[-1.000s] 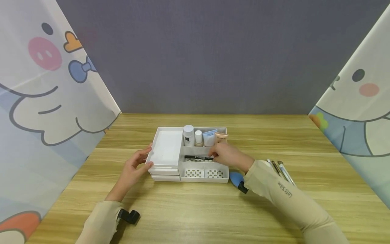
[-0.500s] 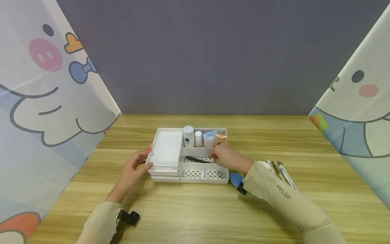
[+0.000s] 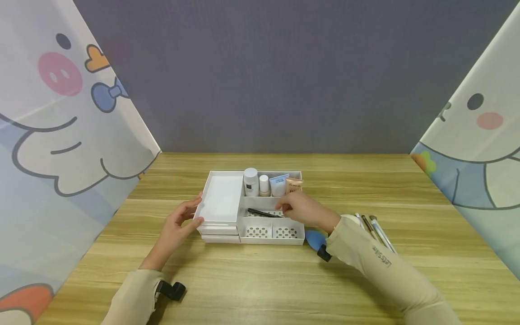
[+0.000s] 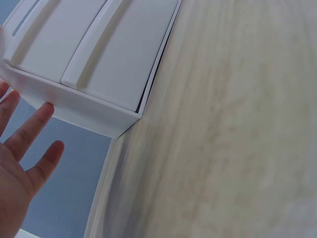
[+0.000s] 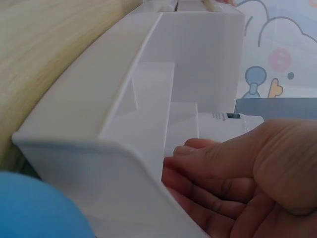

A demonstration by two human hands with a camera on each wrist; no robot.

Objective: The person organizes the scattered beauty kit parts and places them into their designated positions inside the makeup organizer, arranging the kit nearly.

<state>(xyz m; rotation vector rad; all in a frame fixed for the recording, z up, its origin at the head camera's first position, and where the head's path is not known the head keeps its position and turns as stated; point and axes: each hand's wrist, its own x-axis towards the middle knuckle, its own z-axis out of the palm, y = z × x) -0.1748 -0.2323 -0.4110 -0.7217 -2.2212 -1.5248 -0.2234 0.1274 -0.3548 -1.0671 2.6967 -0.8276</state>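
A white desktop organizer (image 3: 221, 196) with two drawers stands on the table. My left hand (image 3: 176, 230) steadies its left side, thumb at the front corner; in the left wrist view the fingers (image 4: 30, 130) are spread and straight, one tip against the side wall. A slim black pen (image 3: 260, 212) lies slanted in the middle compartment. Over the right end of that compartment is my right hand (image 3: 304, 209), fingers loosely bent. In the right wrist view its thumb and fingers (image 5: 213, 161) hold nothing visible.
In the back compartment stand a white bottle (image 3: 251, 183), a smaller white-capped bottle (image 3: 264, 185), a blue-white tube (image 3: 279, 185) and a peach tube (image 3: 293, 184). A blue makeup sponge (image 3: 314, 239) and several makeup brushes (image 3: 379, 232) lie right of the organizer.
The pen's right end has dropped toward the front and the pen now lies slanted. My right fingers have come off it, slightly upward. My left hand has stayed in place.
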